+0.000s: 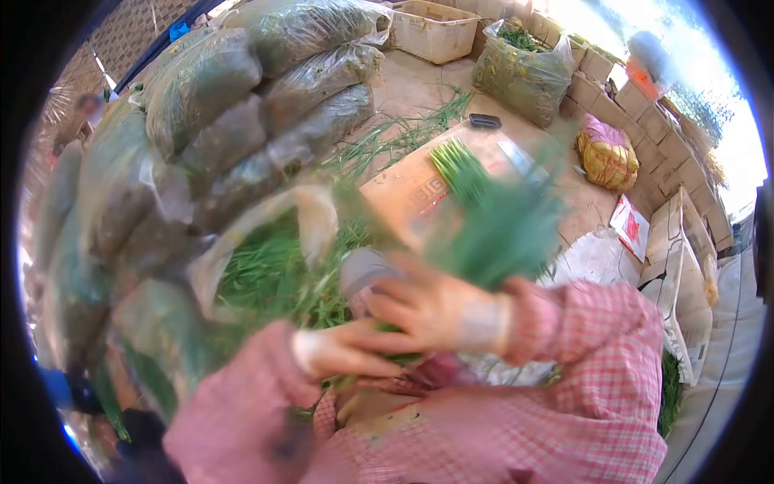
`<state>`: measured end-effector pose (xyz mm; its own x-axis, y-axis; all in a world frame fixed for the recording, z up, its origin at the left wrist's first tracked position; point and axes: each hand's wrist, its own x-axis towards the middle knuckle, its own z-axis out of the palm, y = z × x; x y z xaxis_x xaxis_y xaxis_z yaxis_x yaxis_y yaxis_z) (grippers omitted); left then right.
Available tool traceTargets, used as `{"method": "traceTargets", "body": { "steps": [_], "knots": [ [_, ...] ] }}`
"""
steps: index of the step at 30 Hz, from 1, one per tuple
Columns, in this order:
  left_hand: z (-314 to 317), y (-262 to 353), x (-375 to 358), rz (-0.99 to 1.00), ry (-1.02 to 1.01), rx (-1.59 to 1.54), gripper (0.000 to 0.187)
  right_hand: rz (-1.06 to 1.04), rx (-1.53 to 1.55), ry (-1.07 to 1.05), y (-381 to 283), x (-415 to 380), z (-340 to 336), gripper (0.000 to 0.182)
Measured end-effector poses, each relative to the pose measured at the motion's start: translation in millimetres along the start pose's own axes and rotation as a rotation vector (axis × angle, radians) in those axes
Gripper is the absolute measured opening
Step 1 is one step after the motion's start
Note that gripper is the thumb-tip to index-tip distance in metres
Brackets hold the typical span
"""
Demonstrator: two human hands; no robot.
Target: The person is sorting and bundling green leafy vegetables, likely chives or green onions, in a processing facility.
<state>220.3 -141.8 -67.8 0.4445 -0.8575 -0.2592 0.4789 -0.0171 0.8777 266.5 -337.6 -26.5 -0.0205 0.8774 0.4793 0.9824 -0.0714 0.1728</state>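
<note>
Bright daylight throughout, strongest at the upper right, where the view blows out to white glare along the stacked crates (645,121); soft, shallow shadows only, no hard edges; heavy fisheye bending, with a black ring round the frame and straight lines curving toward the rim; strong motion blur over both hands (387,331) and the green bunch (500,230); smeared and hazy on the left across the plastic bags (226,121); sharper at the far middle, round the cardboard box (411,189).
</note>
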Motion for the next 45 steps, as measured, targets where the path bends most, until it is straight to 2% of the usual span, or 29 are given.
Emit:
{"method": "traceTargets", "body": {
  "steps": [3,4,5,7,8,9,10,11,12,13,15,17,20,22,23,26,29,31,32,33,34,35,36,37,38,40,41,43,45],
  "knots": [
    [-7,-5,80,-0.084,-0.193,0.407,0.034,0.243,-0.218,-0.239,-9,-58,-12,0.031],
    [6,51,84,-0.121,-0.174,0.672,0.034,0.283,-0.296,-0.312,-10,-78,-13,0.031],
    [-24,26,109,0.219,-0.059,0.634,0.039,0.513,-0.184,-0.426,-4,-95,-5,0.044],
    [-71,7,128,0.568,0.308,0.352,0.052,0.748,-0.314,-0.441,28,-140,17,0.06],
    [-80,9,121,0.626,0.396,0.087,0.058,0.971,-0.002,-0.251,51,-135,11,0.068],
    [-90,11,113,0.711,0.476,-0.171,0.064,1.045,-0.014,-0.109,75,-145,23,0.073],
    [-92,9,100,0.846,0.395,-0.455,0.067,1.203,0.068,-0.102,102,-145,30,0.07],
    [-94,6,85,0.989,0.31,-0.736,0.071,1.202,0.034,-0.071,131,-160,49,0.067],
    [-98,4,74,1.005,0.318,-0.73,0.07,1.201,-0.001,-0.04,160,-175,69,0.065],
    [-100,0,67,1.02,0.327,-0.728,0.07,1.047,-0.278,0.005,188,-187,95,0.083],
    [-109,-13,52,1.06,0.336,-0.794,0.07,1.327,-0.127,-0.111,230,-196,121,0.084],
    [-123,-24,43,0.855,0.797,-0.267,0.067,1.383,-0.16,-0.126,264,-213,160,0.088],
    [-133,-46,24,0.365,1.204,0.749,0.066,1.573,-0.167,-0.595,266,-200,185,0.092],
    [-120,-27,7,-0.238,1.178,1.539,0.076,1.586,-0.275,-0.634,259,-188,190,0.096],
    [-126,-41,5,-0.23,1.197,1.599,0.071,1.591,-0.338,-0.645,258,-180,188,0.098],
    [-126,-55,-8,-0.295,1.191,1.678,0.069,1.311,-0.487,-0.608,247,-136,165,0.092],
    [-120,-64,-23,-0.316,1.208,1.66,0.067,0.829,0.201,-0.11,210,-75,183,0.064],
    [-114,-74,-26,-0.411,1.228,1.62,0.064,0.623,0.467,0.05,138,26,173,0.034],
    [-110,-80,-28,-0.456,1.242,1.596,0.063,0.498,0.502,0.054,107,62,174,0.026],
    [-106,-86,-30,-0.459,1.245,1.816,0.056,0.475,0.465,-0.022,73,88,178,0.026],
    [-100,-90,-32,-0.524,1.273,1.695,0.054,0.35,0.404,-0.083,43,93,199,0.029],
    [-91,-95,-33,-0.584,1.297,1.569,0.052,0.217,0.208,-0.324,14,98,225,0.025],
    [-83,-99,-38,-0.641,1.314,1.441,0.051,0.232,0.213,-0.384,-12,104,242,0.025],
    [-74,-108,-54,-0.443,1.322,1.288,0.051,0.247,0.217,-0.444,-38,110,258,0.024],
    [-68,-121,-61,-0.473,1.36,1.365,0.051,0.355,0.291,-0.54,-62,112,265,0.024],
    [-61,-170,-67,-0.54,1.422,1.507,0.051,0.401,0.735,-0.365,-71,116,232,0.032],
    [-60,-196,-67,-0.576,1.453,1.569,0.05,0.378,0.699,-0.276,-81,116,234,0.036],
    [-75,-226,-58,0.199,1.698,0.681,0.05,0.324,0.623,-0.085,-93,122,244,0.044],
    [-76,-227,-65,-0.594,1.527,1.337,0.051,0.239,0.637,-0.242,-89,123,268,0.04]
  ]
}}
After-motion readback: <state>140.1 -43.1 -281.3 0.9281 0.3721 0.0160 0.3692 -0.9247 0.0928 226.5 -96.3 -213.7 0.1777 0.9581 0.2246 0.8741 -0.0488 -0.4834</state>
